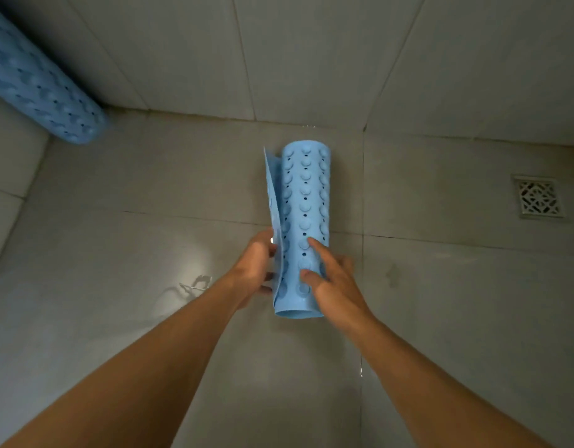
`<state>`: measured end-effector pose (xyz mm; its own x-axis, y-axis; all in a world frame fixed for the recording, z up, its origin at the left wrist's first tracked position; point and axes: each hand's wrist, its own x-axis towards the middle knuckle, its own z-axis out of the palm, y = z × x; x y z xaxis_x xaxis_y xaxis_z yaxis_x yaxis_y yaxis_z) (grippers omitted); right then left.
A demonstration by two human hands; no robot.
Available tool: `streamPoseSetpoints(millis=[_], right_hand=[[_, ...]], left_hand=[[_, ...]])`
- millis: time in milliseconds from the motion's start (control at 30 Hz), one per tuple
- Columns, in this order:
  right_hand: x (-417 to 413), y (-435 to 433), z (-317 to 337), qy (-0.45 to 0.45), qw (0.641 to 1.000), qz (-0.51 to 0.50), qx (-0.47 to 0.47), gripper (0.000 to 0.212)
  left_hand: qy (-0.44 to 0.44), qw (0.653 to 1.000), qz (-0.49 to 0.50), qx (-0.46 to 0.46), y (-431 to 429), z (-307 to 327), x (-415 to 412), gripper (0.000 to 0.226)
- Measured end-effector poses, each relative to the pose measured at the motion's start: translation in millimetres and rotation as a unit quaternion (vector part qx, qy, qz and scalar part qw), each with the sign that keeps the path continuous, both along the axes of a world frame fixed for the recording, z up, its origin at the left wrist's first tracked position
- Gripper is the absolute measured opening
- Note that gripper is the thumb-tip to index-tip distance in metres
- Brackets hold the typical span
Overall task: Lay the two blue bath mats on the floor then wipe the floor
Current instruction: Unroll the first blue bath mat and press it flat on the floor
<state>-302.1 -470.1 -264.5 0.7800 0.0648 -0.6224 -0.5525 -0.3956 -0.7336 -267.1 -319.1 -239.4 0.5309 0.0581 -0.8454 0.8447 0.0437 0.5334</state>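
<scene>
A light blue bath mat (303, 195), rolled into a tube with suction cups and small holes on the outside, is held over the grey tiled floor (117, 253) in the middle of the view. My left hand (255, 263) pinches its loose outer flap on the left side. My right hand (332, 279) rests on the roll's near end with fingers spread over the cups. A second rolled blue bath mat (37, 82) leans in the far left corner, its upper end cut off by the frame.
Grey tiled walls (311, 53) close off the far side and the left. A square metal floor drain (539, 200) sits at the right. The floor shows wet patches and a bright reflection left of my hands.
</scene>
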Motion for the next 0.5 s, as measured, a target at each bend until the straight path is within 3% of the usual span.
streamPoseSetpoints(millis=[100, 233, 333, 400, 500], right_hand=[[0.1, 5.2, -20.7, -0.004, 0.997, 0.06, -0.057, 0.039], [-1.5, 13.0, -47.8, -0.069, 0.978, 0.089, -0.175, 0.034], [7.7, 17.8, -63.4, -0.153, 0.942, 0.074, -0.29, 0.057], [15.0, 18.2, -71.6, -0.176, 0.936, 0.061, -0.299, 0.063], [18.2, 20.1, -82.4, -0.205, 0.926, 0.07, -0.309, 0.074]], left_hand=[[0.008, 0.994, -0.071, 0.077, 11.7, -23.0, 5.5, 0.069], [-0.044, 0.974, -0.092, 0.202, 23.5, -50.3, 4.2, 0.057], [-0.114, 0.903, -0.151, 0.385, 35.8, -79.4, -3.6, 0.058], [-0.123, 0.852, -0.244, 0.447, 41.0, -94.0, -11.6, 0.074], [-0.11, 0.745, -0.393, 0.528, 42.8, -118.5, -16.5, 0.075]])
